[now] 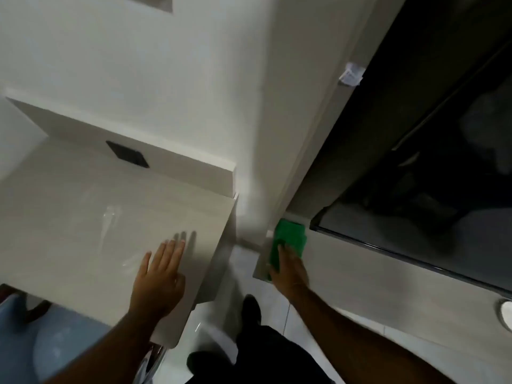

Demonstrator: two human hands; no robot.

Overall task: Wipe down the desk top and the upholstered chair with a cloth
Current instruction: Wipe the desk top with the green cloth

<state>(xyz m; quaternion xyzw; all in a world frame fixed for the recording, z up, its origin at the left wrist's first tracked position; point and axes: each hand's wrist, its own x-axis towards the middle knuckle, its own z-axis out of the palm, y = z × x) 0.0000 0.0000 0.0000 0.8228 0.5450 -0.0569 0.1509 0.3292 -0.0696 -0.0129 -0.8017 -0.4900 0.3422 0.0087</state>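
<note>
The pale grey desk top (83, 212) fills the left of the head view. My left hand (160, 275) lies flat on it near its right front corner, fingers spread, holding nothing. To the right, across a gap, my right hand (288, 268) presses a folded green cloth (289, 238) onto the left end of a low grey ledge (360, 275). At the bottom left a blue upholstered chair (55, 336) shows partly under the desk edge.
A black socket plate (127, 154) sits in the desk's raised back panel. A dark glass-fronted unit (429, 162) stands above the ledge. White wall column between desk and ledge. My dark shoe (250, 309) stands on the tiled floor in the gap. A white object (507, 311) sits at the right edge.
</note>
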